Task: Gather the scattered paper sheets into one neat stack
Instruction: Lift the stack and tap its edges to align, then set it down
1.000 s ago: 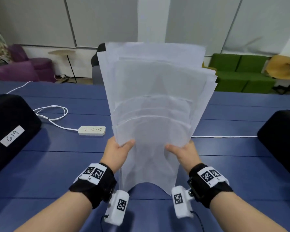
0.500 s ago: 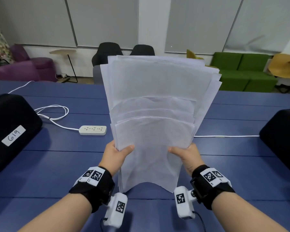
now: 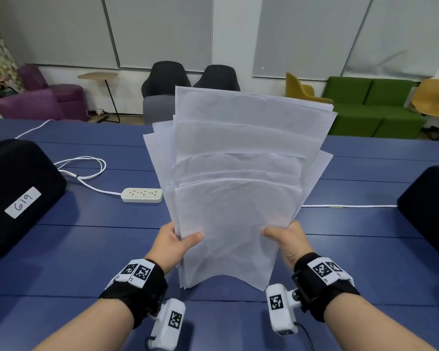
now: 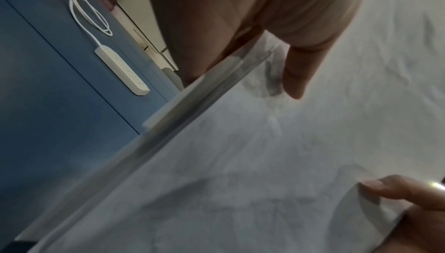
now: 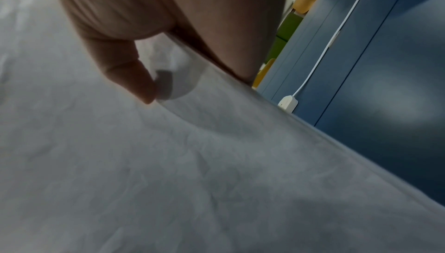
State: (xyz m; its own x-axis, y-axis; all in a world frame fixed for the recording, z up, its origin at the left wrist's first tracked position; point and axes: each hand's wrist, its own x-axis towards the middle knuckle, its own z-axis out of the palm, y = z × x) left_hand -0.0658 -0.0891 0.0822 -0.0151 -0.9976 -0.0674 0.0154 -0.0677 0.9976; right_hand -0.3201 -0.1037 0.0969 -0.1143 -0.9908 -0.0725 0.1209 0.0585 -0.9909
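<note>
1. The left hand (image 3: 174,243) and the right hand (image 3: 285,240) each pinch a side edge of the paper sheets (image 3: 238,198), thumbs in front.
2. The sheets stand nearly upright, above the near middle of the blue table (image 3: 86,249); their top edges are staggered and fanned.
3. The step looks like squaring the bundle: next, a loosened grip and taps of the bottom edge on the table.
4. A power strip (image 3: 142,195) lies beyond, left.
</note>
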